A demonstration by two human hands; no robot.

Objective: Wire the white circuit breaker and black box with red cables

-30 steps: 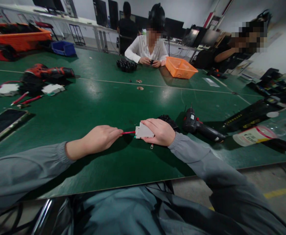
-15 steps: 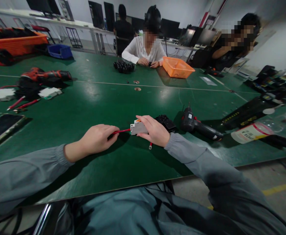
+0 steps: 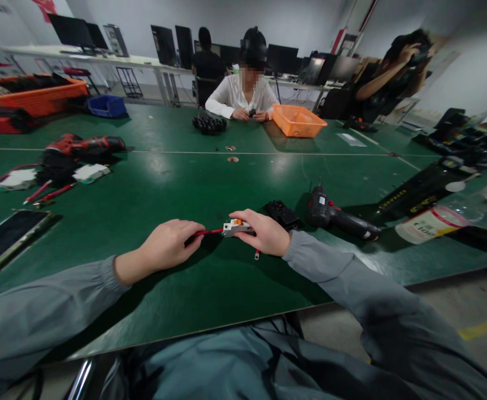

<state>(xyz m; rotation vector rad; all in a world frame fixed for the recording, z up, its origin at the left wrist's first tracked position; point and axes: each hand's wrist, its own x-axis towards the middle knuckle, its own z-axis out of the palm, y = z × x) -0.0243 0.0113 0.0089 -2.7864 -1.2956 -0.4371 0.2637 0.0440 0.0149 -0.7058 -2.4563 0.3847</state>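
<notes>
My left hand (image 3: 172, 242) pinches a red wire (image 3: 212, 231) that runs right to the end of a white circuit breaker (image 3: 231, 228) with an orange switch. Around the breaker's right part, my right hand (image 3: 264, 232) is closed, thumb on the near side and fingers over the far side. Below that hand a short red wire end (image 3: 257, 255) with a metal tip sticks out; its other end is hidden. Just behind the right hand lies a black part (image 3: 283, 214), whose kind I cannot make out.
Right of my hands lie a black power screwdriver (image 3: 329, 211), a dark cylinder (image 3: 418, 186) and a plastic bottle (image 3: 431, 223). At left are a phone (image 3: 10, 241), a red drill (image 3: 83, 145) and more breakers (image 3: 91, 173). Opposite, a person in white sits beside an orange basket (image 3: 297, 122).
The breaker has been turned in my right hand, so its orange switch now faces more toward me. The red wire stays in my left hand. The head view has tilted up slightly.
</notes>
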